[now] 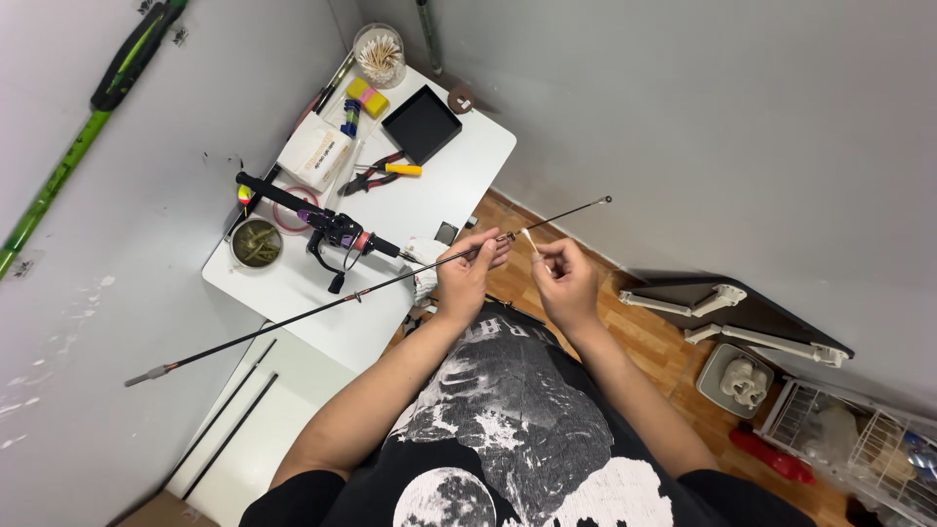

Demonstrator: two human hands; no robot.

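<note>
My left hand (467, 276) grips a thin black fishing rod section (293, 317) near its upper part; the rod runs from lower left up to a small tip ring at the upper right. My right hand (564, 278) pinches a cotton swab (528, 239), its white tip touching the rod just beyond my left fingers. Behind the rod, on the white table (459, 171), lies a rod handle with a black reel (334, 234).
The table also holds a black tray (422, 123), a jar of cotton swabs (380, 56), pliers (376, 176), a white box (314, 151) and a small round dish (257, 242). A green rod (78, 146) leans on the left wall. White racks (849, 439) stand at right.
</note>
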